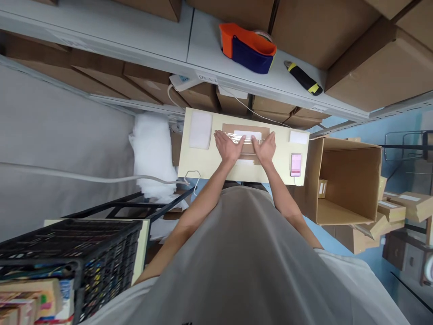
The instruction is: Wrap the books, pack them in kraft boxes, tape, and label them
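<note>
On a pale yellow table (pixel 280 167) lies a flat brown cardboard parcel (pixel 246 127) with a white label (pixel 248 134) and shiny clear tape across it. My left hand (pixel 229 145) presses on the parcel's left end, fingers stretched out and thumb pointing inward. At the right end, my right hand (pixel 265 148) rests in the same way, also open. A brown cardboard edge with a white patch (pixel 245 161) shows between my wrists, partly covered by my forearms.
White foam sheets (pixel 200 130), a white label stack (pixel 298 137) and a lit phone (pixel 296 164) lie on the table. An open carton (pixel 348 180) stands right. The shelf above holds an orange-blue tape dispenser (pixel 248 47) and a cutter (pixel 303 78). A black crate (pixel 108 271) is lower left.
</note>
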A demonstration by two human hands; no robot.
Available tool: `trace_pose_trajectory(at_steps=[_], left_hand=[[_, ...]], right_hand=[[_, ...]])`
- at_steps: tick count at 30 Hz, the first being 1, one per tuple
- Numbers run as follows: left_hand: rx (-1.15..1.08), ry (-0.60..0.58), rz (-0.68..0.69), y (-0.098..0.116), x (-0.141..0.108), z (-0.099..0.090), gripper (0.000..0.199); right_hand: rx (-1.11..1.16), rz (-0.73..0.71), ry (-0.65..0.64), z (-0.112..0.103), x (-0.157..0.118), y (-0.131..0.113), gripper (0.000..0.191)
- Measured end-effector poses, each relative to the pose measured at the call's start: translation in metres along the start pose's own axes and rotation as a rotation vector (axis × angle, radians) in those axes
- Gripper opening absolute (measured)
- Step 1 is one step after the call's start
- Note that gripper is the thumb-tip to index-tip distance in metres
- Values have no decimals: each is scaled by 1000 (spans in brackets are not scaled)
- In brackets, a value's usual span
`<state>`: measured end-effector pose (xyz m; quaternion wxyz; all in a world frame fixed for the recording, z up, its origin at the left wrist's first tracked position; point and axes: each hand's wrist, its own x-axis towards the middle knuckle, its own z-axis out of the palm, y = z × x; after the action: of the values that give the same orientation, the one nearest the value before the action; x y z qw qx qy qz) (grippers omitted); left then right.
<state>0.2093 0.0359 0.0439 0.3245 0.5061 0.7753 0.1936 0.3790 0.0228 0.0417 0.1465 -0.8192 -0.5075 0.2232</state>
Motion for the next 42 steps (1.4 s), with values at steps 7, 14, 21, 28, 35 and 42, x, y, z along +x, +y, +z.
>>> trace_pose_trajectory(at_steps=[7, 14, 21, 28, 35, 42], left_hand=[[-181, -23, 7, -26, 11, -3, 63], [-187, -40, 80, -39, 9, -36, 47], [-398, -55, 151, -39, -12, -86, 36], [-486, -151, -11, -81, -41, -84, 28], [-170, -254, -166, -117, -44, -54, 25], [-233, -192, -48, -85, 15, -44, 51]], right_hand=[[369, 58, -15, 0, 6, 21, 96], [384, 62, 50, -29, 1, 46, 74], [443, -125, 176, -79, -45, 33, 60], [472, -50, 34, -73, -102, 55, 67], [423, 133, -214, -25, -96, 87, 61], [589, 191, -156, -35, -29, 61, 62]])
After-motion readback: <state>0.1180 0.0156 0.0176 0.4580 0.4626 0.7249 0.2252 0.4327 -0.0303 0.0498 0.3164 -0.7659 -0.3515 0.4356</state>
